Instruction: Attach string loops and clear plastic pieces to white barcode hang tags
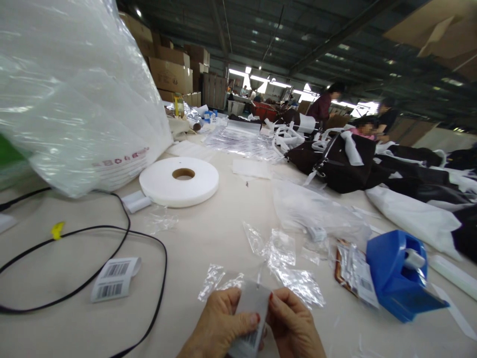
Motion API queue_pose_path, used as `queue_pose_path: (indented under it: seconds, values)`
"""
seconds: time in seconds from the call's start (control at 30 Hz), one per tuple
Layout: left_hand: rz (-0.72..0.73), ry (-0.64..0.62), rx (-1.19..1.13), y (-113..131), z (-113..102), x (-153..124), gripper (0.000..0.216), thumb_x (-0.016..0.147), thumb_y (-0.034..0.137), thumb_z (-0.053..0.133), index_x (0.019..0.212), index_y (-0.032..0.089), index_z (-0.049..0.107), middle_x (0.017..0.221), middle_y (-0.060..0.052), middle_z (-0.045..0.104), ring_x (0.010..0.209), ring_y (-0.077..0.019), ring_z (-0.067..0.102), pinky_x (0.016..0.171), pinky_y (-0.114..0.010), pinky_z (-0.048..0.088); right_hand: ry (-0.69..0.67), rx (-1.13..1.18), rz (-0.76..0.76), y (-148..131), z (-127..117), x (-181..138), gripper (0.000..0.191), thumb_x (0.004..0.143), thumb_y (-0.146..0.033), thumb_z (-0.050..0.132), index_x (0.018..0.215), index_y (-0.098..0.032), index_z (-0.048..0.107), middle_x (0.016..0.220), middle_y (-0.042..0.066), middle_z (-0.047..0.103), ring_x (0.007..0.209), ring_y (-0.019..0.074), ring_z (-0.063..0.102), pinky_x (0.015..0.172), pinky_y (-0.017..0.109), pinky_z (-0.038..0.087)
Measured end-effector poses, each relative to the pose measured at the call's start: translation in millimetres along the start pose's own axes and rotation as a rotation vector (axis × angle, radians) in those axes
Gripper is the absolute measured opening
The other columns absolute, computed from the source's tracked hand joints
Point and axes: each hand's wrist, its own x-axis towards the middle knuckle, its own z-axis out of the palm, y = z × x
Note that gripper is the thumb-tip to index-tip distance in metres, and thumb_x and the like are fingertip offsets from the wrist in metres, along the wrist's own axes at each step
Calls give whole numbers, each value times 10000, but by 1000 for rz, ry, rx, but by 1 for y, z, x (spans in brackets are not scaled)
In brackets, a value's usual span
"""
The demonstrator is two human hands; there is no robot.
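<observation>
Near the front edge of the table my left hand [223,318] is closed around a grey hang tag [254,301] that bears a barcode low down, its thumb lying across the face. My right hand [292,318] pinches at the tag's right edge, with the fingertips partly hidden behind it. From the tag's upper end a thin string runs up. Crinkled clear plastic bags [298,286] lie just beyond both hands. A curled white barcode label [115,278] rests on the table to the left.
A blue tape dispenser [395,273] stands at right beside packets. A white tape roll [179,184] and a looped black cable [162,278] are at left, below a large plastic-wrapped bundle [85,99]. Dark bags [346,164] pile up at right. People are in the background.
</observation>
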Motion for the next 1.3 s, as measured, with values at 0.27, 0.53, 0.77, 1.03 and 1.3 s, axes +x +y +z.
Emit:
queue_pose_path:
  seconds: [0.27,0.53,0.77,1.03,1.3]
  values:
    - [0,75,-27,-1,3,0,316,517,268,803,731,100,643,558,-32,654,481,-121,555,513,-242,435,72,-14,-39,5,-5,6,262,532,-320,815,533,-173,598,452,-34,567,403,90,503,397,196,391]
    - [-46,-44,-35,6,5,-10,354,657,397,707,794,83,619,630,-87,663,541,-156,585,566,-291,458,192,-181,-192,-14,5,-2,289,460,-313,843,539,-150,618,471,-35,562,457,74,472,458,193,389]
    - [-101,-119,-83,-13,0,-21,380,637,383,716,851,78,639,696,-120,688,560,-183,640,496,-228,408,140,-92,-148,-12,8,-10,264,482,-282,840,541,-155,616,447,-44,541,441,64,451,449,181,377]
    - [-168,-248,-146,-18,-1,-34,366,639,366,726,866,105,607,675,-105,686,518,-152,639,462,-193,410,116,-73,-171,-6,2,-26,272,489,-282,839,548,-154,606,458,-36,565,426,72,474,419,182,395]
    - [-131,-310,-95,-50,-4,-39,375,615,399,762,825,119,629,595,-57,683,398,-55,518,385,-143,314,118,-24,-207,6,-11,-46,236,529,-252,831,632,-164,638,510,-49,578,442,54,480,430,157,397]
